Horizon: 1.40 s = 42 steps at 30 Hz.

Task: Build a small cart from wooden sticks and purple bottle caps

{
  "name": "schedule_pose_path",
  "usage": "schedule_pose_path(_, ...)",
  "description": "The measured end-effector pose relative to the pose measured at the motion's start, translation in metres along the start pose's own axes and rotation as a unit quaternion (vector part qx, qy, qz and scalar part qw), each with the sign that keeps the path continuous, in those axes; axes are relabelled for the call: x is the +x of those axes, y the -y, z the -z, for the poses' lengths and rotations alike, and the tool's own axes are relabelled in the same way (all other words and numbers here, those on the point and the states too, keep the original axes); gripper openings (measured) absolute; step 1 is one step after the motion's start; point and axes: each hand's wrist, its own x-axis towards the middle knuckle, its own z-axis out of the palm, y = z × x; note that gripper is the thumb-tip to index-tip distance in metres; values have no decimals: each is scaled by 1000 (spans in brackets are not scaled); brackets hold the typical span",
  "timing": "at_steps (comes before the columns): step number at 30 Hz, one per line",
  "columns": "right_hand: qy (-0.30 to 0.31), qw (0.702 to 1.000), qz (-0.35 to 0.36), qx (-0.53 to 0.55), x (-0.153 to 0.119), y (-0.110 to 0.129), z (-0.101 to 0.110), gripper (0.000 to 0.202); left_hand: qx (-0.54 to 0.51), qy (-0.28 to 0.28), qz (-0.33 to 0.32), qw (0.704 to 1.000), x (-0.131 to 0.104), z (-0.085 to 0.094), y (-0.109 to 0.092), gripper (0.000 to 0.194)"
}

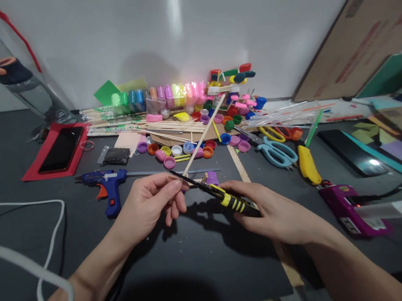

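Note:
My left hand is closed, its thumb and fingers pinching the lower end of a thin wooden stick that slants up to the right. My right hand is wrapped round the yellow-and-black handles of scissors. Their dark blades point left and reach the fingertips of my left hand, by the stick's lower end. How far apart the blades are, I cannot make out. Just behind the scissors lies a small purple piece, partly covered. Left of my left hand rests a blue glue gun.
Bottle caps, wooden sticks and coloured clay tubs crowd the back. Blue-handled scissors, a yellow knife and a purple power strip lie right. A white cable loops at left, near a phone and bottle.

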Motion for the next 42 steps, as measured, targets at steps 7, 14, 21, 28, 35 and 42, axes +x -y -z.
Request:
schedule_pose_path(7, -8, 1000, 26, 9, 0, 1, -1, 57, -10, 3, 13, 1000, -1, -3, 0, 22)
schedule_pose_path(14, -20, 999, 48, -5, -2, -3, -9, 52, 9, 7, 15, 1000, -1, -3, 0, 24)
schedule_pose_path(21, -27, 998, 46, -18, -1, -4, -15, 55, 19, 16, 16, 1000, 0, -2, 1, 23)
schedule_pose_path(28, -39, 998, 39, -10, 0, -3, -15, 54, 79, -47, -2, 996, -1, -9, -7, 20)
schedule_pose_path(35, -27, 998, 42, 23, -1, -4, -15, 53, 101, -66, -29, 992, -5, -12, -9, 21)
schedule_pose_path(42, -25, 998, 56, 28, 0, -3, -14, 51, 85, -45, -29, 995, -7, -10, -11, 22)
